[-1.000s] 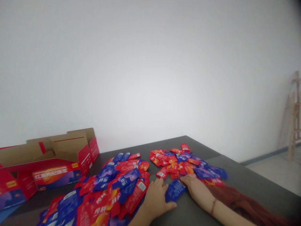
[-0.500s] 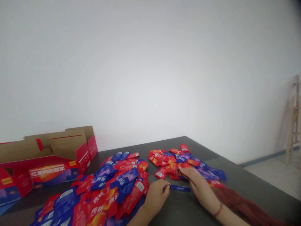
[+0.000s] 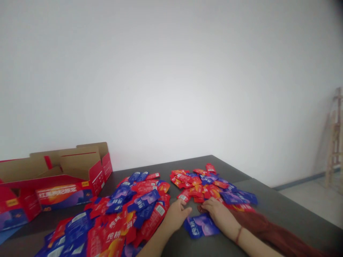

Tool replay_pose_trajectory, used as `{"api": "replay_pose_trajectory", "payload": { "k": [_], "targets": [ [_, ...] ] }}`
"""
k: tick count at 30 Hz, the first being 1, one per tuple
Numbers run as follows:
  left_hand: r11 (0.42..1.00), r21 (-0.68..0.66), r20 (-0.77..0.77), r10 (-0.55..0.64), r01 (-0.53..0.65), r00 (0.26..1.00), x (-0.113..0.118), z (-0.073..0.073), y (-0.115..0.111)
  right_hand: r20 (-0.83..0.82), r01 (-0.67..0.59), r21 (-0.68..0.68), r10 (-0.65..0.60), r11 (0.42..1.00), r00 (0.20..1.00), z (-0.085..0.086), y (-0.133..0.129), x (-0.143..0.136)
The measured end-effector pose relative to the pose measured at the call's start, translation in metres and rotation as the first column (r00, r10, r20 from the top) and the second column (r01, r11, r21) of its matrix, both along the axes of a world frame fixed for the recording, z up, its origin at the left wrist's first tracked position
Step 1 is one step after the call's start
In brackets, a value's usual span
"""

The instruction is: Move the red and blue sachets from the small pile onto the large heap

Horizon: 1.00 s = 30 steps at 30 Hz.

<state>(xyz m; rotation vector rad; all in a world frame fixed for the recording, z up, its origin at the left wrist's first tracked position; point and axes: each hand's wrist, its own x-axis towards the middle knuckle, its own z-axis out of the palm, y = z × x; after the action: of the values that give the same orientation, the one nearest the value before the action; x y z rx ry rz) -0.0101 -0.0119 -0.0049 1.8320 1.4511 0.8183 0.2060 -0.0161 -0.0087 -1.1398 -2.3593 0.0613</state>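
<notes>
Blue sachets (image 3: 202,225) with purple print lie on the dark table between my hands. My left hand (image 3: 178,213) is just left of them, thumb and fingers apart, with nothing in it. At their right edge, my right hand (image 3: 220,215) has its fingertips on the end of a brown cloth (image 3: 257,222); whether it pinches the cloth is unclear. Behind the hands is a pile of red and blue sachets (image 3: 197,181). A larger mixed heap (image 3: 114,225) spreads to the left of my left hand.
Open red cardboard boxes (image 3: 64,192) with brown insides stand at the left on the table (image 3: 270,200). A white wall rises behind. A wooden frame (image 3: 334,139) leans at the far right.
The blue sachet that was edge-on at my left fingertips now lies flat. My left hand has opened and moved slightly left; my right hand has come lower, nearer the sachets.
</notes>
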Motion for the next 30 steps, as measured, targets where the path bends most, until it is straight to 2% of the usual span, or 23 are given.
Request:
{"api": "replay_pose_trajectory", "payload": {
  "k": [3, 5, 7, 11, 13, 16, 22, 26, 30],
  "targets": [
    [0.991, -0.003, -0.187, -0.132, 0.134, 0.973, -0.008, 0.005, -0.011, -0.019, 0.055, -0.031, -0.055, 0.998, 0.998, 0.007, 0.001, 0.007],
    [0.985, 0.041, -0.283, -0.148, 0.166, 0.948, -0.008, 0.006, -0.016, -0.074, 0.036, 0.008, -0.035, 0.999, 0.997, 0.014, -0.003, 0.01],
    [0.989, 0.101, -0.298, -0.071, 0.106, 0.952, -0.003, 0.004, -0.017, -0.13, -0.005, 0.063, 0.013, 0.998, 0.991, 0.019, -0.011, 0.009],
    [0.983, 0.152, -0.178, 0.127, -0.1, 0.976, 0.01, -0.003, -0.01, -0.11, -0.124, 0.079, 0.133, 0.989, 0.985, 0.015, -0.025, -0.007],
    [0.979, 0.148, -0.135, 0.163, -0.143, 0.977, 0.012, -0.005, -0.006, -0.069, -0.106, 0.069, 0.111, 0.992, 0.991, 0.009, -0.025, -0.015],
    [0.984, 0.151, -0.177, 0.121, -0.095, 0.977, 0.008, -0.006, -0.005, -0.026, 0.012, 0.05, -0.011, 0.999, 1.0, 0.003, -0.014, -0.016],
    [0.94, 0.332, -0.341, 0.035, 0.085, 0.94, -0.003, -0.011, -0.009, 0.008, 0.219, 0.07, -0.22, 0.973, 0.975, -0.009, 0.001, -0.004],
    [0.939, 0.325, -0.314, -0.007, 0.114, 0.949, -0.005, -0.019, -0.006, 0.119, 0.2, 0.199, -0.226, 0.959, 0.967, -0.018, 0.002, -0.011],
    [0.938, 0.321, -0.215, -0.059, 0.128, 0.975, -0.01, -0.022, -0.001, 0.22, 0.129, 0.275, -0.193, 0.953, 0.956, -0.016, 0.008, -0.023]
  ]
}}
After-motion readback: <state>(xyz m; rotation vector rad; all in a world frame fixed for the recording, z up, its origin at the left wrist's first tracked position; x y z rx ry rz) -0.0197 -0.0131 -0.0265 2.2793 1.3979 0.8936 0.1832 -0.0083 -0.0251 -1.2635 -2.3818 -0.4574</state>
